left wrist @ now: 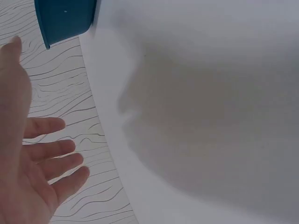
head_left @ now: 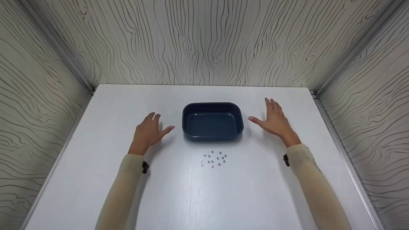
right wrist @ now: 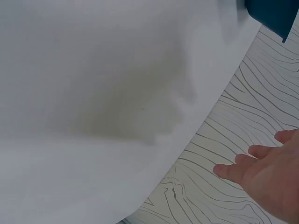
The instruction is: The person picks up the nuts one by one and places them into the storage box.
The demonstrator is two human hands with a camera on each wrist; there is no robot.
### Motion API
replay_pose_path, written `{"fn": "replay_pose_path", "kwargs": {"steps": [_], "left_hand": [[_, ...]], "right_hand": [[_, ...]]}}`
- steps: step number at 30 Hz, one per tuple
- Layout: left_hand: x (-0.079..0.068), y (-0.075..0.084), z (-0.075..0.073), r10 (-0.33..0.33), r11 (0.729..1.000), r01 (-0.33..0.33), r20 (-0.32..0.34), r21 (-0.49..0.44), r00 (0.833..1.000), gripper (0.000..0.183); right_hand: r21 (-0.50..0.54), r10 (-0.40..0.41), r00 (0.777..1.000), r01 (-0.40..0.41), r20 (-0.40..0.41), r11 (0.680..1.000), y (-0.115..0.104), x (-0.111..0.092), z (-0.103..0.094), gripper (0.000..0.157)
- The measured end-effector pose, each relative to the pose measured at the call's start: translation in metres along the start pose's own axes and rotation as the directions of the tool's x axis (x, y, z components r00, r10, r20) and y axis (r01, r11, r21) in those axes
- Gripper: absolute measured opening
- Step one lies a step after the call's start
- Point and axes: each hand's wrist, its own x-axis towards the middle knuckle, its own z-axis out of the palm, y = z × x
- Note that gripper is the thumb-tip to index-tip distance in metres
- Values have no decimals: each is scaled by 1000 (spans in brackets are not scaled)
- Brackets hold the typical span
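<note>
A dark blue rectangular dish with rounded corners stands on the white table, nothing visible inside it. Just in front of it lie several small silvery metal nuts, loosely scattered. My left hand hovers left of the dish, thumb pointing toward it, fingers spread and holding nothing. On the other side my right hand is held above the table, fingers extended and thumb toward the dish. Each wrist view shows the hand apart from the dish, with a corner of the blue dish in the left wrist view.
The white table ends at a back wall with a wavy wood-grain pattern. Similar panels rise on the left and right, joined by grey metal corner posts. Both forearms wear beige sleeves, with a dark strap piece at each wrist.
</note>
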Motion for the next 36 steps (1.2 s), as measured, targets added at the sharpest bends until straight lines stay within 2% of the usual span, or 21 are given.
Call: {"fn": "replay_pose_path", "kwargs": {"steps": [4,8,11,14,16,22,29,32,36], "left_hand": [[-5,2,2,32,999,-32,-3,-25,999,86],[-11,5,5,91,996,-91,-41,-7,995,75],[-16,10,6,157,987,-158,-94,-1,983,68],[-21,15,9,222,975,-224,-150,2,963,59],[-24,17,12,249,968,-252,-167,5,954,53],[-32,25,17,269,963,-271,-141,4,953,42],[-43,35,21,300,953,-304,-137,-9,944,39],[-48,40,24,329,943,-333,-153,-2,932,39],[-55,48,30,382,923,-384,-181,25,906,33]], "right_hand": [[10,-5,1000,5,3,1000,-8,1,7,125],[40,-23,1000,24,-9,999,-15,2,14,123],[64,-42,999,43,-24,997,-19,1,19,122],[88,-55,998,58,-34,994,-23,-1,24,121],[96,-60,998,63,-35,993,-25,-1,27,121],[128,-80,997,81,-20,988,-36,-2,35,119],[153,-110,994,107,7,982,-47,-4,40,114],[157,-111,994,107,19,982,-52,-5,42,112],[150,-121,992,117,23,982,-56,-6,46,108]]}}
